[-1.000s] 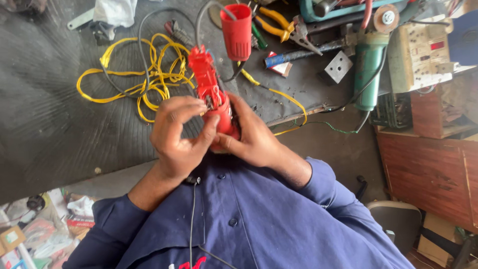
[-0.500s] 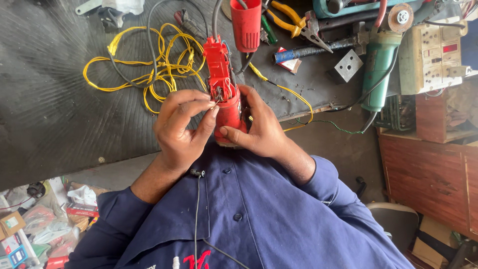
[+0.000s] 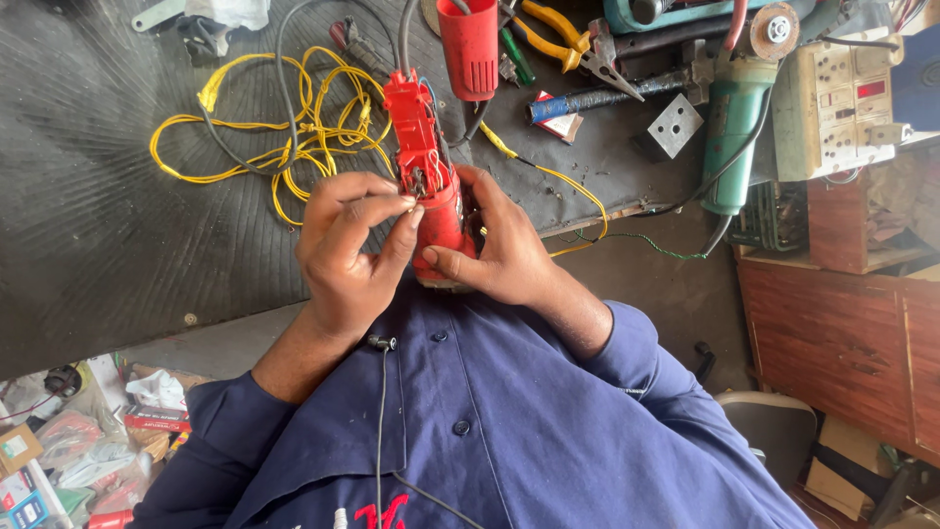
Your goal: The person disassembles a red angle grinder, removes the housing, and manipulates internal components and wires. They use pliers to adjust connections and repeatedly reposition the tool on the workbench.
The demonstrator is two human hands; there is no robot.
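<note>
Lower left corner of frame: a heap of small packages (image 3: 69,446) on the floor. Among them, a flat red-and-white packet (image 3: 157,421), a small tan box with a white label (image 3: 18,446), a blue-and-white box (image 3: 27,509) at the bottom edge, and clear crumpled wrappers (image 3: 157,389).

Upper centre, on the dark bench: a small red-and-white carton (image 3: 560,122), partly under a blue-handled tool.

Upper right: a red rectangular label (image 3: 870,89) on a cream switch box (image 3: 832,108).

Lower right corner: brown cardboard boxes (image 3: 842,470), plain faces, edges partly cut off.

No screens seen.
</note>
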